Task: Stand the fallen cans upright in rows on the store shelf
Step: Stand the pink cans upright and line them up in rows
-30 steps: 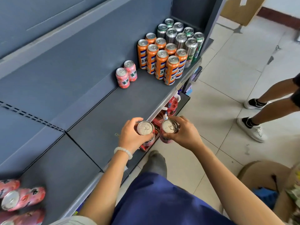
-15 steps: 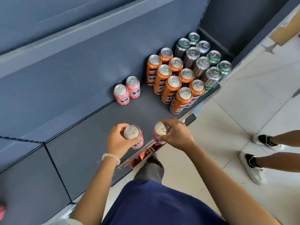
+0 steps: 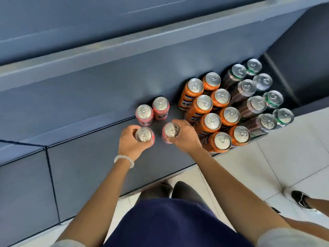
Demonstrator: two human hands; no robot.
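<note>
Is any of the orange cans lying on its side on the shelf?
No, all eight orange cans stand upright with their silver tops up, in two rows on the shelf.

Two short cans [image 3: 152,111] stand upright side by side at the back of the shelf [image 3: 85,163]; just in front, the left hand [image 3: 130,146] holds one can [image 3: 144,135] and the right hand [image 3: 185,137] another [image 3: 170,131], side by side. To their right stand two rows of tall cans [image 3: 210,113] running back to front, with two more rows [image 3: 258,91] further right at the shelf end.

Tiled floor [image 3: 267,168], bystander's black shoe [image 3: 300,199]
</note>
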